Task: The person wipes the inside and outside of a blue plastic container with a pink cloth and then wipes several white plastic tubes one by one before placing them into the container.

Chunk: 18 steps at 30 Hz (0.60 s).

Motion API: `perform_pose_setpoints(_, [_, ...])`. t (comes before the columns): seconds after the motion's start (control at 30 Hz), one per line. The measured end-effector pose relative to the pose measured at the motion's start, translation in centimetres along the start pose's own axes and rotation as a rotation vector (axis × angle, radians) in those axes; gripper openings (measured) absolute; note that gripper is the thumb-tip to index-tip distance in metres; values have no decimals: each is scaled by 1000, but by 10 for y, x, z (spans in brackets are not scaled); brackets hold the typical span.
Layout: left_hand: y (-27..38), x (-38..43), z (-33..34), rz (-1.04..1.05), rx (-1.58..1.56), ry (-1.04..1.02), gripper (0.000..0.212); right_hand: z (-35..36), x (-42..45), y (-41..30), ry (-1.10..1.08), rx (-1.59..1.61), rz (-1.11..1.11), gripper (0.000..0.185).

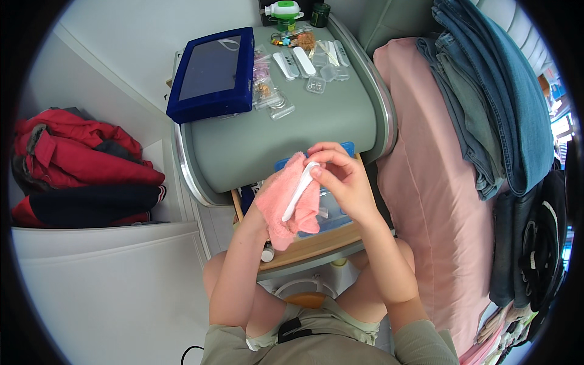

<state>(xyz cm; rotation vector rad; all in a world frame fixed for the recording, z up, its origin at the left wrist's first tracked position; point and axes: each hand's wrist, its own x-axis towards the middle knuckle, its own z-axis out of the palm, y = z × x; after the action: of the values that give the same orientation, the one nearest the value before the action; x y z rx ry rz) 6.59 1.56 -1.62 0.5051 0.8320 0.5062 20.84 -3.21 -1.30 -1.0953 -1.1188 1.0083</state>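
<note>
A fluffy pink cloth (278,196) is draped over my left hand (266,189), which it mostly covers. On the cloth lies a slim white plastic item (299,191), slanting from upper right to lower left. The thumb and fingers of my right hand (335,171) pinch the upper end of this item. Both hands are above an open wooden drawer (315,244), where a clear box with blue edges (337,219) shows partly behind them. A small white-capped bottle (268,253) is at the drawer's left front.
A dark blue velvet case with a clear lid (210,73), small plastic bags (273,98) and small clear boxes (315,85) are on the grey-green nightstand (292,132). At right, folded jeans (497,100) rest on a pink-covered bed (424,182). Red clothing (91,155) fills a left cabinet compartment.
</note>
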Motion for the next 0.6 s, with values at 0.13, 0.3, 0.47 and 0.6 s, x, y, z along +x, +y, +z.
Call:
perform_pose_setpoints(0.13, [-1,-11,-4,269,443,-226,33,-8,2,-6,71,-88,103,13])
perform_pose_setpoints(0.3, [-3,-11,-3,313,481,-159,28,-8,0,-10,123,-326,62,12])
perform_pose_setpoints(0.47, [-5,-12,-3,267,435,-212,34,-10,0,-10,170,-302,-20,10])
perform_pose_setpoints(0.6, [-10,-10,11,381,326,-124,29,-14,1,-11,301,-210,8,10])
